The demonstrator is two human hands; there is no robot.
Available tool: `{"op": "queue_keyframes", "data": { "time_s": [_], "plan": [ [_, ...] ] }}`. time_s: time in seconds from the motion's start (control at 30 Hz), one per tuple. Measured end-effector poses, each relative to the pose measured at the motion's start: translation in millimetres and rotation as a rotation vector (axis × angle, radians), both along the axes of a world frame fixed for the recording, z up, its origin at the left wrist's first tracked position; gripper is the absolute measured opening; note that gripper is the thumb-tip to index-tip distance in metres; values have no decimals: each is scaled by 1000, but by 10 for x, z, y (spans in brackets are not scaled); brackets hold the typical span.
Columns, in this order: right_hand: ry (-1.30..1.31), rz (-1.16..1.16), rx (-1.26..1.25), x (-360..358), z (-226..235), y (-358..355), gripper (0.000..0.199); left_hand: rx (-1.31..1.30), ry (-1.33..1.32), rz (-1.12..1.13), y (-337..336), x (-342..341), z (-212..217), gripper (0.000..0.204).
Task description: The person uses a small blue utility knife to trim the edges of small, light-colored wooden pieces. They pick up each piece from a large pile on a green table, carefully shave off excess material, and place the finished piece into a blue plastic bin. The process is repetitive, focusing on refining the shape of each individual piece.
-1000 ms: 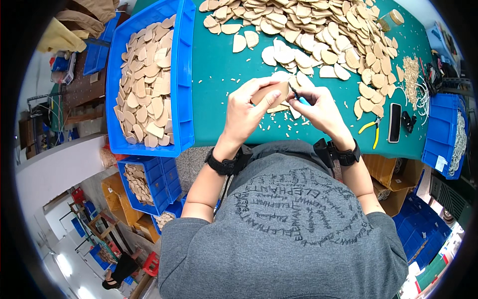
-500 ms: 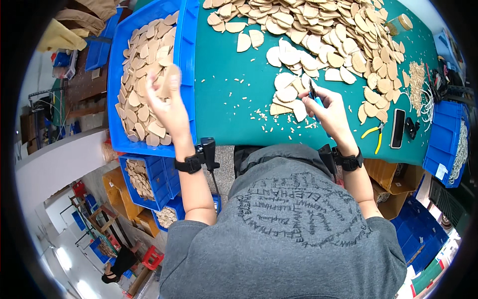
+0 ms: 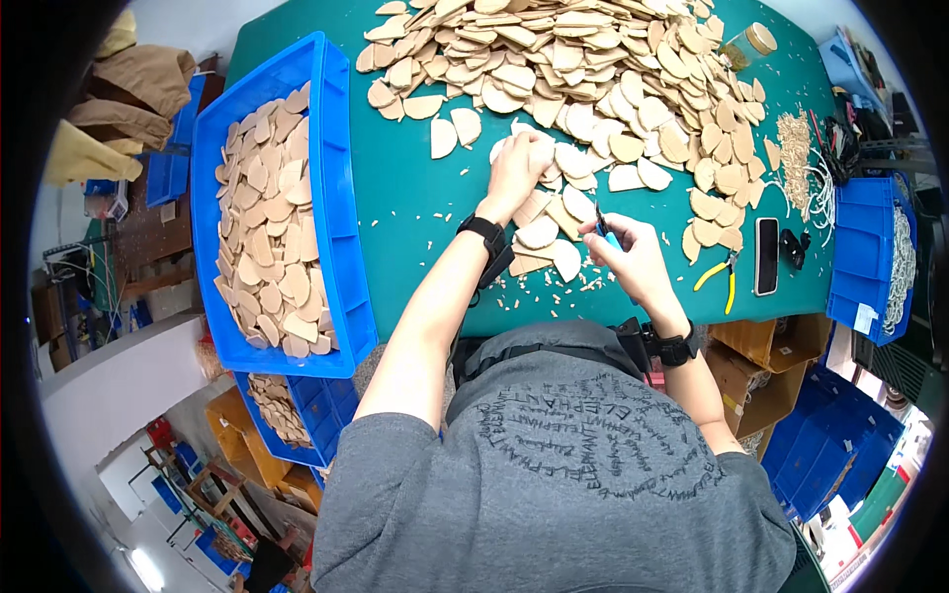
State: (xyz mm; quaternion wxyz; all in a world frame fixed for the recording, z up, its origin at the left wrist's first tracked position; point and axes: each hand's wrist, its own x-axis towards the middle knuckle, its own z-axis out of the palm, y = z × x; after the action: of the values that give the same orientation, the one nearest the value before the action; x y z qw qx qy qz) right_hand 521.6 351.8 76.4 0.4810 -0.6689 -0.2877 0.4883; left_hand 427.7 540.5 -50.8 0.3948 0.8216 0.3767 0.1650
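My left hand is down at the near edge of a large heap of flat, half-round tan pieces, which look like wood or cardboard. Its fingers are curled among pale pieces, and what they grip is hidden. In my right hand is a pair of blue-handled nippers, dark jaws pointing away from me. Just left of the jaws lies a small group of half-round pieces, with light scraps scattered on the green table in front.
A blue crate full of similar pieces stands at the left. Yellow-handled pliers, a phone, a pile of thin scraps and a corked jar lie rightward. Another blue bin is at the right edge.
My left hand has moved right from over the blue crate to the heap, going from spread fingers to curled ones. My right hand still holds the nippers. The view has shifted slightly.
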Motion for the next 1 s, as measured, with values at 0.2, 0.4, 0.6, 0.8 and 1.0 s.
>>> {"op": "queue_keyframes", "data": {
  "time_s": [0.2,0.4,0.6,0.8,1.0],
  "plan": [
    [-125,6,15,23,51,109,20,-716,-232,39,-208,-445,869,29],
    [-167,104,129,-60,111,204,27,-723,-466,104,-622,-762,1539,32],
    [-181,137,204,-173,169,161,26,-548,-456,82,-784,-918,1602,31],
    [-169,271,8,-148,277,106,23,-455,-437,115,-890,-972,1624,31],
    [-228,262,31,-184,286,68,18,-430,-421,119,-948,-993,1671,31]
  ]
}}
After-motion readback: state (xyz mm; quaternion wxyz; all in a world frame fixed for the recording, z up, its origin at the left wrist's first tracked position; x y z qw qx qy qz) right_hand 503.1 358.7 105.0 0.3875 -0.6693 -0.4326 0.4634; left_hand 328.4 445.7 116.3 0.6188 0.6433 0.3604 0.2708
